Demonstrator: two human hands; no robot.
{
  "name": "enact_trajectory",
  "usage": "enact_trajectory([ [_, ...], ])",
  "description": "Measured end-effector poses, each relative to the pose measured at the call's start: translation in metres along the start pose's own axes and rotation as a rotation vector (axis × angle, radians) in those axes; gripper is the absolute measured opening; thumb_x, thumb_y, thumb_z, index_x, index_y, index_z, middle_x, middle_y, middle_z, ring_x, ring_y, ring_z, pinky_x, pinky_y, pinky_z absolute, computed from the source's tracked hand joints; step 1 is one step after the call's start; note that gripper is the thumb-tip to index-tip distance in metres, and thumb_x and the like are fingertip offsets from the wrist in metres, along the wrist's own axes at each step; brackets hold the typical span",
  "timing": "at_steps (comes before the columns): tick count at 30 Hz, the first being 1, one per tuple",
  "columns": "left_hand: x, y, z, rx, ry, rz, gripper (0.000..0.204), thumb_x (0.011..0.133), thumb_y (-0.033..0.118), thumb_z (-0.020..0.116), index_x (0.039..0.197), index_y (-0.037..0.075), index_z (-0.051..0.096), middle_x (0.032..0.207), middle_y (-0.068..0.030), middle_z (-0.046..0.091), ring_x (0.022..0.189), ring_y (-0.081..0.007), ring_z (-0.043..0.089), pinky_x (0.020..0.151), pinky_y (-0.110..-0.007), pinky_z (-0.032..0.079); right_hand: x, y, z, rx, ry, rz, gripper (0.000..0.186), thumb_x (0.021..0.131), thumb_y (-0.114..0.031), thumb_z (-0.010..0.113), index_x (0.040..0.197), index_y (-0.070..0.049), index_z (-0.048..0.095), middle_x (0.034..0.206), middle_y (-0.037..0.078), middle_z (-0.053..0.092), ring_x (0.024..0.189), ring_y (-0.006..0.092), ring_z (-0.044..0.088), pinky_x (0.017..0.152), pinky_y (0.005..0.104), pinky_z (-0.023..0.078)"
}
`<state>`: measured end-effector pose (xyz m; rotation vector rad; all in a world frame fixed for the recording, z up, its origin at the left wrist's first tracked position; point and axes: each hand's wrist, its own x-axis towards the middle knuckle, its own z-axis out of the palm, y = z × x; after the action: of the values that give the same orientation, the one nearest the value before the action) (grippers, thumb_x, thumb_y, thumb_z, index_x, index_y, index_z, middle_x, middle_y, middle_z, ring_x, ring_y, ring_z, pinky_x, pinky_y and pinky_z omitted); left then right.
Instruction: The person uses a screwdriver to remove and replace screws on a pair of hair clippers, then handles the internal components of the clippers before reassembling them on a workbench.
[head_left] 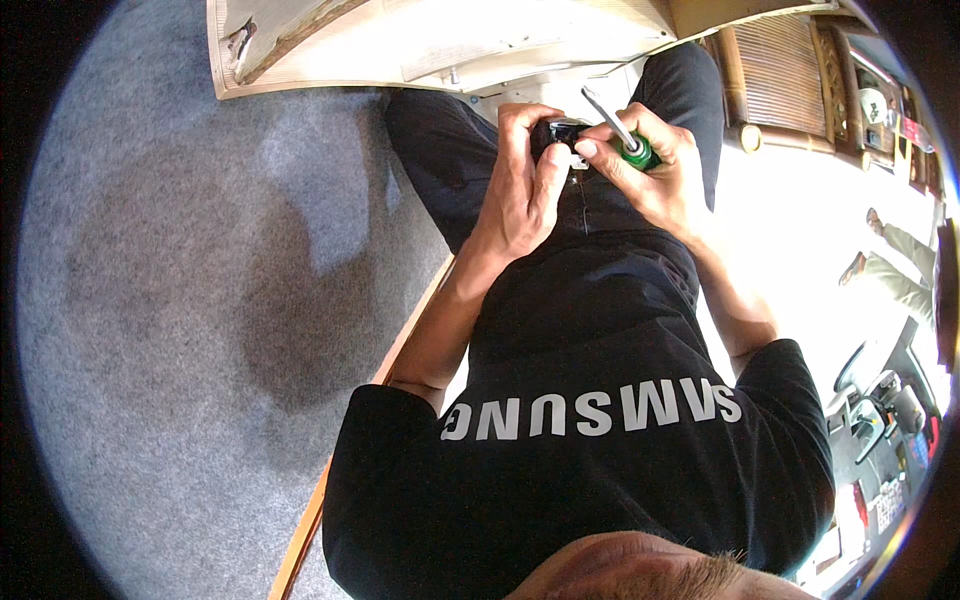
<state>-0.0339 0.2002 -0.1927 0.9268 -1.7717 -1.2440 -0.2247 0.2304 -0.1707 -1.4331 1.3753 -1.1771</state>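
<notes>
Both of my hands meet above my lap, in front of my black shirt. My left hand (522,190) is closed round a small black object with a shiny metallic part (562,133); its exact kind is hard to make out. Within my right hand (660,185) lies a screwdriver with a green handle (638,155), its metal shaft pointing up and to the left. The thumb and fingertips of that same hand touch the right side of the black object. A small pale piece shows just under the fingertips, too small to name.
Beyond my knees stands a pale wooden piece of furniture (450,45). Grey carpet (180,260) spreads to the left, bordered by an orange-brown strip (310,515). A slatted wooden piece (783,80) is at the upper right, another person's legs (900,270) at the far right.
</notes>
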Motion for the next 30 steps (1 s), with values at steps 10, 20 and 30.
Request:
enact_trajectory([
  [10, 0.003, 0.008, 0.002, -0.102, 0.005, -0.100, 0.037, 0.114, 0.030, 0.045, 0.136, 0.000, 0.040, 0.113, -0.0123, 0.048, 0.100, -0.0188, 0.051, 0.091, -0.038, 0.046, 0.007, -0.008, 0.007, 0.329, 0.013, 0.209, 0.020, 0.095, -0.017, 0.082, 0.103, -0.005, 0.068, 0.084, -0.003, 0.068, 0.076, 0.0033, 0.059, 0.066, 0.0219, 0.046],
  [20, 0.002, 0.002, -0.001, -0.072, -0.035, -0.025, 0.040, 0.116, 0.033, 0.038, 0.139, 0.000, 0.035, 0.119, -0.0145, 0.047, 0.107, -0.0204, 0.052, 0.097, -0.039, 0.046, 0.007, -0.010, 0.014, 0.406, 0.017, 0.359, 0.031, 0.097, -0.020, 0.081, 0.118, -0.004, 0.065, 0.086, -0.002, 0.066, 0.076, 0.0041, 0.059, 0.068, 0.0221, 0.048],
  [30, 0.003, 0.010, 0.002, -0.136, 0.001, -0.120, 0.037, 0.117, 0.031, 0.035, 0.137, 0.001, 0.037, 0.118, -0.0131, 0.048, 0.107, -0.0192, 0.051, 0.099, -0.037, 0.045, 0.012, -0.009, 0.015, 0.397, 0.009, 0.319, 0.029, 0.100, -0.021, 0.076, 0.121, -0.002, 0.066, 0.087, 0.001, 0.068, 0.072, 0.0062, 0.062, 0.062, 0.0247, 0.052],
])
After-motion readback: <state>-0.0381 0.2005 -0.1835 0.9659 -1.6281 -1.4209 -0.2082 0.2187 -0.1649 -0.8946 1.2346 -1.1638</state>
